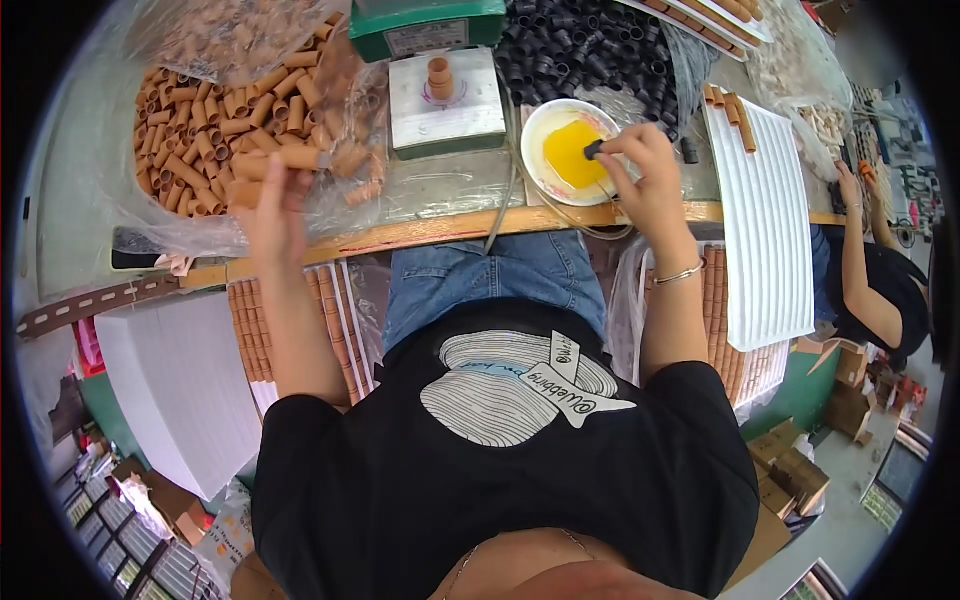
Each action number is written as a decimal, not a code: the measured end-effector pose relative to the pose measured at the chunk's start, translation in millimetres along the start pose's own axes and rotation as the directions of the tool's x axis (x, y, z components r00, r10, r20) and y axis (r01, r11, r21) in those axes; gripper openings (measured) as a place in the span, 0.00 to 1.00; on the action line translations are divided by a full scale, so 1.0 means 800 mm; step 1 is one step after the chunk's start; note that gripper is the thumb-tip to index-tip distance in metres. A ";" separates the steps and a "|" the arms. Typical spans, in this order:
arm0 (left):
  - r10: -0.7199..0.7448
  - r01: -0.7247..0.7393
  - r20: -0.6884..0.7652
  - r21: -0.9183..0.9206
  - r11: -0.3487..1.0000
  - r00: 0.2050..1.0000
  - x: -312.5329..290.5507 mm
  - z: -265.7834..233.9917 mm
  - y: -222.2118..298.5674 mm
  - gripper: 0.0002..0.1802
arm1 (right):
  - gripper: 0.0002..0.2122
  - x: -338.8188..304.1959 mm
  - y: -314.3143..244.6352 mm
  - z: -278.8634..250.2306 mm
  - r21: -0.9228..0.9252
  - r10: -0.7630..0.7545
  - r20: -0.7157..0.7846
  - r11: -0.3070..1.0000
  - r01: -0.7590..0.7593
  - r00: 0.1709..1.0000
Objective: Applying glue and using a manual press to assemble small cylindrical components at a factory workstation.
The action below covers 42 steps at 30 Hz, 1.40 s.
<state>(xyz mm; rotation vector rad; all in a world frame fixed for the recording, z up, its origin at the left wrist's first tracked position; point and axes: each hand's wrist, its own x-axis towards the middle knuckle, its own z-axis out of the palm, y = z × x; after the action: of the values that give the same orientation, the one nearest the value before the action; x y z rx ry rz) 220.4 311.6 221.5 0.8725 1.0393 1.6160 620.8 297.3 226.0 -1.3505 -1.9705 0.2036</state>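
Note:
My left hand (272, 212) is closed on a light brown tube (300, 157), which lies roughly level with its paler end pointing right. A heap of similar brown tubes (190, 135) spreads beside and beyond that hand, partly under clear plastic film. My right hand (648, 172) pinches a small black ring-like cap (593, 149) between thumb and fingertips. The cap is over the yellow liquid in a white bowl (533, 128); whether it touches the liquid I cannot tell. Behind the bowl lies a pile of black caps (590, 50).
Between my hands stands a block with a white top (447, 105), bearing an upright brown peg (439, 80). A green box (425, 25) is behind it. On the right, a white ridged tray (765, 220) overhangs the wooden table edge (420, 232). Another person (880, 290) works at far right.

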 end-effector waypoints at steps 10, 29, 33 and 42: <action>-0.578 0.736 0.479 -0.564 0.374 0.661 -0.066 0.139 -0.089 0.14 | 0.04 -0.011 -0.013 0.020 -0.142 -0.070 0.063 0.987 0.079 0.996; -0.553 0.642 0.337 -0.502 0.580 0.762 -0.080 0.159 -0.099 0.10 | 0.05 0.022 -0.097 0.027 0.173 -0.109 -0.145 0.976 0.133 0.983; -0.525 0.571 0.245 -0.489 0.660 0.815 -0.086 0.175 -0.090 0.06 | 0.07 0.017 -0.094 0.030 0.069 -0.187 -0.149 0.978 0.199 0.971; -0.516 0.716 0.503 -0.558 0.419 0.693 -0.081 0.169 -0.109 0.12 | 0.10 0.031 -0.073 -0.014 0.363 0.035 -0.107 0.932 0.006 0.994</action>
<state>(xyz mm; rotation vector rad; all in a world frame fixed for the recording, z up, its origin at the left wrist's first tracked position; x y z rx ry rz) 388.9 290.6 187.7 0.0696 0.3488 1.0395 579.9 289.9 275.3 -1.1093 -1.7258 0.4659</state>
